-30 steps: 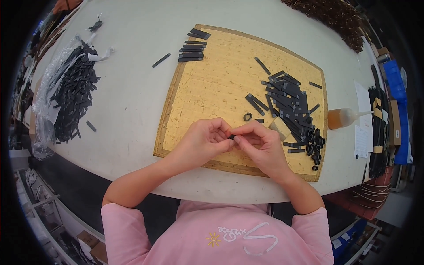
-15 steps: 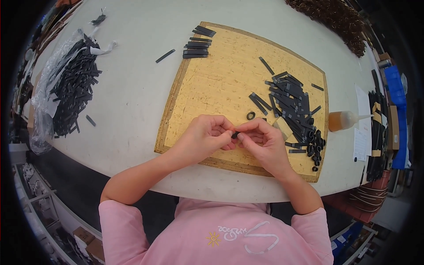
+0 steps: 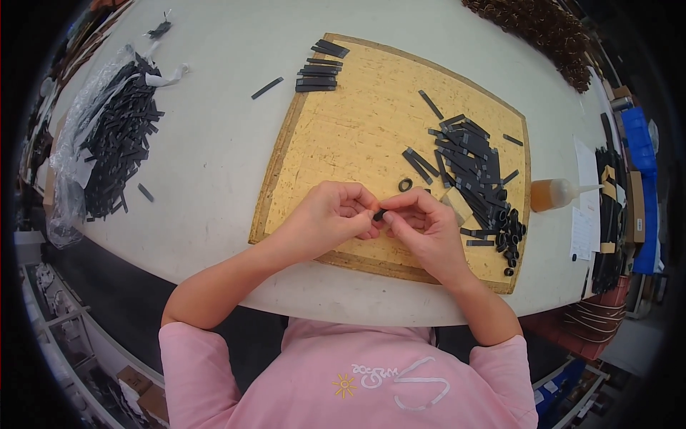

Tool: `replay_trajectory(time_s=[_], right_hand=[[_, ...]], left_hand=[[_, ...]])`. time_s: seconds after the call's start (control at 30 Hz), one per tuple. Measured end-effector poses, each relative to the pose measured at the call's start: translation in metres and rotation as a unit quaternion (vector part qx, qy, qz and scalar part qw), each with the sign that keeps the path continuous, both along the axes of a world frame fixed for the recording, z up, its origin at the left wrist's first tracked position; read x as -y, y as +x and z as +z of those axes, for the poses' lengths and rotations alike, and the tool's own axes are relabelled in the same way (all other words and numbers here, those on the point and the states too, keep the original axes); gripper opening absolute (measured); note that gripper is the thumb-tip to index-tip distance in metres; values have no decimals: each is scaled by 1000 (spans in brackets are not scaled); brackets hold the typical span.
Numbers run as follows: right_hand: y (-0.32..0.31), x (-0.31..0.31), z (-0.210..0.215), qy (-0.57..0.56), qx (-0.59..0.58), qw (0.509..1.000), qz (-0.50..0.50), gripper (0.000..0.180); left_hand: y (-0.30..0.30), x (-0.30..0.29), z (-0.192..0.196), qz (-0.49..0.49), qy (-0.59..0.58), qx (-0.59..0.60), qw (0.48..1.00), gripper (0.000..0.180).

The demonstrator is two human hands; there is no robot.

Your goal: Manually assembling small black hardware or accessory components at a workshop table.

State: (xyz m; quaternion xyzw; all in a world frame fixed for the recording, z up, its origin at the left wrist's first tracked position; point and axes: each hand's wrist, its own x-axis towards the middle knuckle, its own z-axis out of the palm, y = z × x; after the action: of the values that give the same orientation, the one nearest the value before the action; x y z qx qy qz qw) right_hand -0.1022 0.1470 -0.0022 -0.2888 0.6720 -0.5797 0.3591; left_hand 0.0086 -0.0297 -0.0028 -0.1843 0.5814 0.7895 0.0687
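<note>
Between the fingertips of both hands is a small black strip point(image 3: 379, 214), bent into a curve and mostly hidden by the fingers. My left hand point(image 3: 341, 212) pinches one side of it, and my right hand point(image 3: 420, 220) grips the other, just above the front part of a yellow board point(image 3: 343, 143). Just beyond my right fingers lies a black ring point(image 3: 405, 184). To the right of that hand are a heap of flat black strips point(image 3: 468, 161) and a cluster of small black rings point(image 3: 510, 236). A light, flat block point(image 3: 458, 206) is partly hidden behind my right hand.
Several black strips point(image 3: 318, 71) line the board's far left edge. A large pile of black strips point(image 3: 121, 143) lies on clear plastic at the left. A bottle of amber liquid point(image 3: 550, 194) stands right of the board, near paper sheets point(image 3: 584, 222). Brown bundled material point(image 3: 532, 36) sits far right.
Both hands stay in almost the same place, still pinching the small black strip. Only slight finger movement shows, and the board and piles look unchanged.
</note>
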Motion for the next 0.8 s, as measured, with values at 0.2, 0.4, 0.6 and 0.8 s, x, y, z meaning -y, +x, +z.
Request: replay_trajectory(time_s=[0.2,0.4,0.6,0.8], right_hand=[[0,0,-1,8,-1,1000,-2,13],[3,0,2,1,-61,998,21,14],[3,-1,0,-13,-102,995,4,14],[0,-1,-1,0,-30,999,-14,14]], left_hand=[[2,-1,-6,-5,-25,-22,999,10],[3,-2,-6,-23,-93,-21,995,11],[2,0,-5,-16,-21,-44,999,13],[5,-8,5,-3,-178,-74,981,14]])
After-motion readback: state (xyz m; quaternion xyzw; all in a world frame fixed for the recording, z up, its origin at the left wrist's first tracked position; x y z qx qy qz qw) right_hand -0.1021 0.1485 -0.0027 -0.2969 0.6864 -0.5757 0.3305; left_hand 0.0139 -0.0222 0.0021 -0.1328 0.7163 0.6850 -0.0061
